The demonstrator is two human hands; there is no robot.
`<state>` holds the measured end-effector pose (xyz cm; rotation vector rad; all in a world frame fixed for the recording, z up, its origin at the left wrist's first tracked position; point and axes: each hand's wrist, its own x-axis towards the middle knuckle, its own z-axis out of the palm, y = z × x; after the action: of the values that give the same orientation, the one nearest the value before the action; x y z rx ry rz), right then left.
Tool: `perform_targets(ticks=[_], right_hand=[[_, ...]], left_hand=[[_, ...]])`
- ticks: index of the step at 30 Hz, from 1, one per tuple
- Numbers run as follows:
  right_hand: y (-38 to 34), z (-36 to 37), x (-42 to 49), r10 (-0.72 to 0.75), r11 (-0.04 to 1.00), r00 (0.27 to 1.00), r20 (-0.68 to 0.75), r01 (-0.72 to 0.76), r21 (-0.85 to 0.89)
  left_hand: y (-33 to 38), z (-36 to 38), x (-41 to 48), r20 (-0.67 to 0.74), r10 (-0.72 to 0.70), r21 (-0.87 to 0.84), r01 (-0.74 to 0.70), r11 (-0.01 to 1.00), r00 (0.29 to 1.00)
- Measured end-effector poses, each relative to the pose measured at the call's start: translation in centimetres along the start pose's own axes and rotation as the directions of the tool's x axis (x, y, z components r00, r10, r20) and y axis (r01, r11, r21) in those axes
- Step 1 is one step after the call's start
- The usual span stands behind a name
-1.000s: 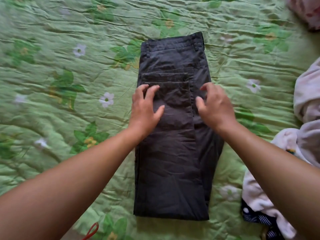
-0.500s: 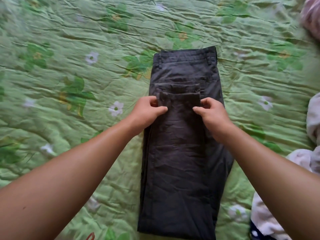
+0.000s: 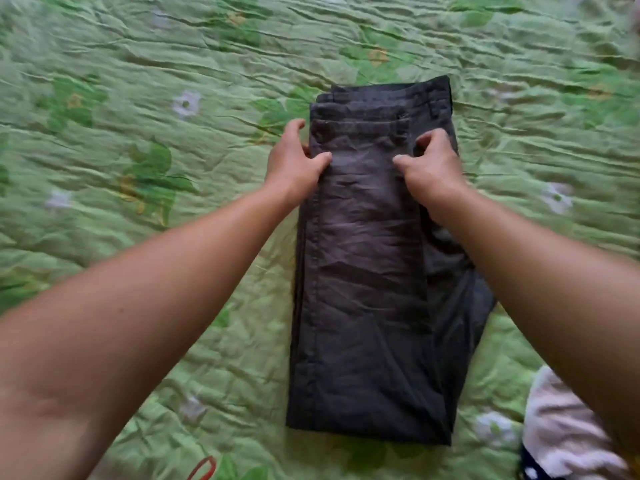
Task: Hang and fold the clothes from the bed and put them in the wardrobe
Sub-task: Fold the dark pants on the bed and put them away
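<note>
Folded dark trousers (image 3: 367, 289) are pinched at the hem corners by left hand (image 3: 294, 164) and right hand (image 3: 433, 168), thumbs on top, near the waistband (image 3: 391, 93).

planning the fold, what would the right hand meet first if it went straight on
Likely the trousers' waistband, just beyond the right hand; past it, only bedspread.
</note>
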<state>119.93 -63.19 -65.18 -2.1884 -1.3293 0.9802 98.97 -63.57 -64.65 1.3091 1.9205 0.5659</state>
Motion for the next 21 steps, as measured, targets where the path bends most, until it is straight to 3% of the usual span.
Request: perform_targets(ticks=[3,7,11,13,15,17,19,21], right_hand=[[2.8,-0.5,-4.7,0.087,0.991,0.995,0.046,-0.091,0.095],[6.7,-1.6,-11.4,0.213,0.914,0.949,0.234,-0.278,0.295],[10.3,-2.6,-17.5,0.285,0.868,0.885,0.369,-0.401,0.292],[12.2,-3.1,-20.6,0.298,0.853,0.842,0.450,-0.447,0.271],[13.8,-3.6,-23.0,0.285,0.887,0.835,0.471,-0.416,0.200],[15.1,-3.9,-24.9,0.237,0.942,0.874,0.423,-0.314,0.121],[16.1,-4.0,-26.4,0.165,0.984,0.939,0.301,-0.137,-0.110],[16.6,-3.9,-27.9,0.076,0.944,0.977,0.200,-0.005,-0.331]], left_hand=[[-2.1,0.1,-5.7,0.047,-0.060,-0.129,0.065,0.989,0.997],[-4.4,-0.8,-12.7,0.200,-0.181,-0.272,0.232,0.934,0.963],[-6.2,-1.9,-18.5,0.489,-0.306,-0.318,0.493,0.810,0.817],[-7.7,-2.1,-21.2,0.567,-0.324,-0.277,0.545,0.791,0.757],[-9.1,-2.0,-23.7,0.604,-0.352,-0.206,0.567,0.797,0.715],[-10.5,-1.7,-26.0,0.605,-0.388,-0.154,0.580,0.800,0.695],[-11.6,-1.1,-27.7,0.533,-0.388,-0.130,0.526,0.841,0.752],[-12.3,-0.5,-28.6,0.429,-0.346,-0.077,0.416,0.906,0.834]])
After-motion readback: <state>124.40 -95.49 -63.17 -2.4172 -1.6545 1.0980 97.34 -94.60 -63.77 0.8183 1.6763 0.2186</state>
